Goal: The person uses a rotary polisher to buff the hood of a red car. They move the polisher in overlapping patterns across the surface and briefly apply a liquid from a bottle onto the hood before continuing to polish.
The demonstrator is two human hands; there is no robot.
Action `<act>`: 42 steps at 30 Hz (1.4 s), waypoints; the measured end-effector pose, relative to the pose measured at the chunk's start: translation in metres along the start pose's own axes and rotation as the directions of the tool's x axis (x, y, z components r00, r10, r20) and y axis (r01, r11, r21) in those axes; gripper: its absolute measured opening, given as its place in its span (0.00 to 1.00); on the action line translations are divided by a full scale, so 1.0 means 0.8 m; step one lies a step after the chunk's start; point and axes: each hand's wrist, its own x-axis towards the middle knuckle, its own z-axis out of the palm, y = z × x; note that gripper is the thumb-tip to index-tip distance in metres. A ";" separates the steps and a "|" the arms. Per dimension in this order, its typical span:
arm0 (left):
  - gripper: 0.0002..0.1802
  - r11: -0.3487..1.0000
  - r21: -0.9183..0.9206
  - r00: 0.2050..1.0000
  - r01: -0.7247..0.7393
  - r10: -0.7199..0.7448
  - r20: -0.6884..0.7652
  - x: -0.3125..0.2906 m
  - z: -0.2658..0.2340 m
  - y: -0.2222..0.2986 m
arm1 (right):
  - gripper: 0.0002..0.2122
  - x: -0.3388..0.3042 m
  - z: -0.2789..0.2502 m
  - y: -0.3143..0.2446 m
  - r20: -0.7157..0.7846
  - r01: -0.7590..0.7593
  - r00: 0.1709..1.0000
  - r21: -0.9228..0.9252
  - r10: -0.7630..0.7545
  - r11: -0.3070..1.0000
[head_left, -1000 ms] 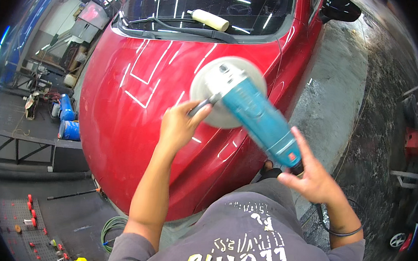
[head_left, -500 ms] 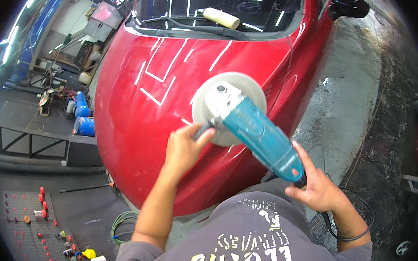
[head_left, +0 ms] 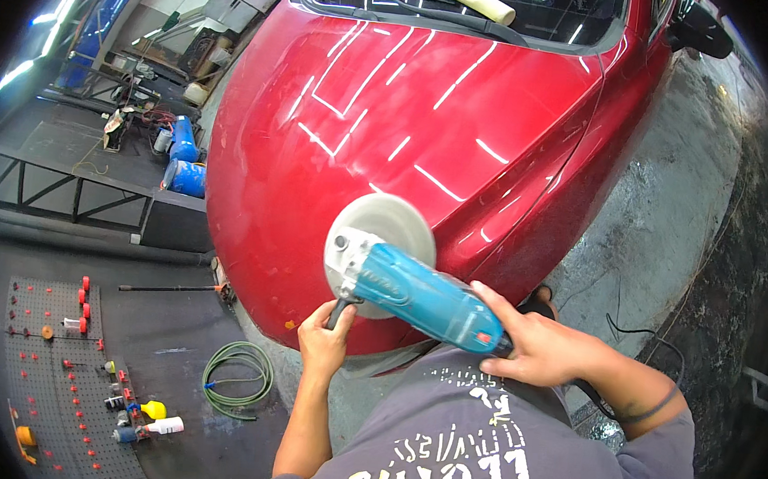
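A teal power polisher [head_left: 425,296] with a silver head and a round whitish pad [head_left: 399,218] is between my two hands, over the front end of a red car's hood [head_left: 316,190]. My left hand [head_left: 325,338] is closed round the black side handle by the head. At the rear end, my right hand [head_left: 537,339] wraps the polisher's body, thumb on the near side and fingers on the far side. The pad overlaps the hood's front; whether it touches the paint, I cannot tell. A cream squeeze bottle [head_left: 481,3] lies at the windshield's base.
A black power cord [head_left: 653,338] hangs beside my right forearm. On the left floor lie a coiled green hose [head_left: 238,379] and a black rod [head_left: 171,290]. Past them is a perforated board [head_left: 54,314] with bottles near its edge. Blue containers [head_left: 183,178] stand on a dark platform [head_left: 52,150].
The polisher has come down the hood toward me, with both hands still on it, and it lies flatter across the view. More of the hood shows beyond it.
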 end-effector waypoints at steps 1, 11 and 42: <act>0.20 0.999 -0.040 1.000 0.007 -0.008 -0.028 0.001 -0.004 -0.026 | 0.52 0.017 0.000 -0.009 0.032 0.012 0.999 -0.026 -0.011 1.000; 0.19 0.999 -0.018 0.997 -0.034 0.033 -0.065 0.088 -0.078 -0.081 | 0.46 0.119 0.036 -0.035 -0.063 0.194 0.979 -0.044 -0.196 0.980; 0.23 0.931 0.211 0.934 -0.299 0.240 0.266 0.188 0.015 0.207 | 0.38 0.027 -0.068 0.000 -0.488 0.071 0.868 0.301 0.089 0.951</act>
